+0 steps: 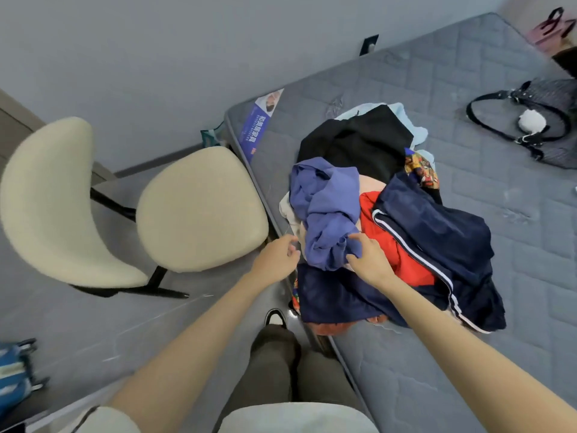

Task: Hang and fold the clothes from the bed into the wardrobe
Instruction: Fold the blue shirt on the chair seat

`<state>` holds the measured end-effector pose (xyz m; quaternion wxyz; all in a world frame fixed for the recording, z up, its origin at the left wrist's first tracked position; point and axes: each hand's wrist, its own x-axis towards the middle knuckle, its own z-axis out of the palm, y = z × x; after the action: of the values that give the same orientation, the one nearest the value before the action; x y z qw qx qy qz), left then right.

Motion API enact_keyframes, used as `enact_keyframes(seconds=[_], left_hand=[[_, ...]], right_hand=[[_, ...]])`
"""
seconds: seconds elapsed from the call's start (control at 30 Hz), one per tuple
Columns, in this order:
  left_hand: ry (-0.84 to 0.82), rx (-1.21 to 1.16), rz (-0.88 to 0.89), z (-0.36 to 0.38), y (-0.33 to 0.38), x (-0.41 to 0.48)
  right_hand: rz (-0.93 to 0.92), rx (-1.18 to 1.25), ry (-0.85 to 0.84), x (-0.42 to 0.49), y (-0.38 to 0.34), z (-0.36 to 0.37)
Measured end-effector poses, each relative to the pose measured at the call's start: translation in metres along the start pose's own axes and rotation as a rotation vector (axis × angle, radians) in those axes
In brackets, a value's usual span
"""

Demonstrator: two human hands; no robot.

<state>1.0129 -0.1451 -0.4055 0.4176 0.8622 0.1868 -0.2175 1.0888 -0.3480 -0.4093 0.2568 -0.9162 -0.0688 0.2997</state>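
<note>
A heap of clothes lies near the edge of the grey mattress [468, 89]. On top is a crumpled lilac-blue garment [327, 210]. Around it lie a black garment [365, 139], a red one [387, 232], a navy jacket with white stripes [437, 239] and another navy piece [337, 295]. My right hand [370, 259] touches the lower edge of the lilac-blue garment, thumb and fingers on the cloth. My left hand [276, 256] hovers just left of the heap, fingers loosely curled, holding nothing. No wardrobe is in view.
A cream upholstered chair [199, 207] stands on the floor close to the bed's edge, left of my left hand. A dark handbag [549, 120] with a white pompom lies at the mattress's far right. A blue bag [15, 370] sits on the floor at lower left.
</note>
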Motion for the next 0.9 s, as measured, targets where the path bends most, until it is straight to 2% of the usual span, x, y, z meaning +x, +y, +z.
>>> enact_keyframes(seconds=[0.33,0.43,0.6,0.77,0.9], left_hand=[[-0.157,-0.175,-0.039,0.056,-0.024,0.105],[-0.170,-0.274,-0.038,0.074,-0.031,0.125],[-0.002,-0.229,-0.097,0.092,-0.042,0.142],[0.204,-0.481,-0.061,0.053,-0.030,0.128],[0.306,-0.600,0.023,-0.006,-0.019,0.098]], right_hand=[[0.137,0.094,-0.029,0.069,0.011,0.039],[0.143,0.085,0.014,0.086,0.020,0.051],[0.132,0.188,0.142,0.095,0.027,0.057],[-0.047,0.181,0.285,0.086,0.010,0.039],[-0.145,0.327,0.250,0.068,-0.029,0.013]])
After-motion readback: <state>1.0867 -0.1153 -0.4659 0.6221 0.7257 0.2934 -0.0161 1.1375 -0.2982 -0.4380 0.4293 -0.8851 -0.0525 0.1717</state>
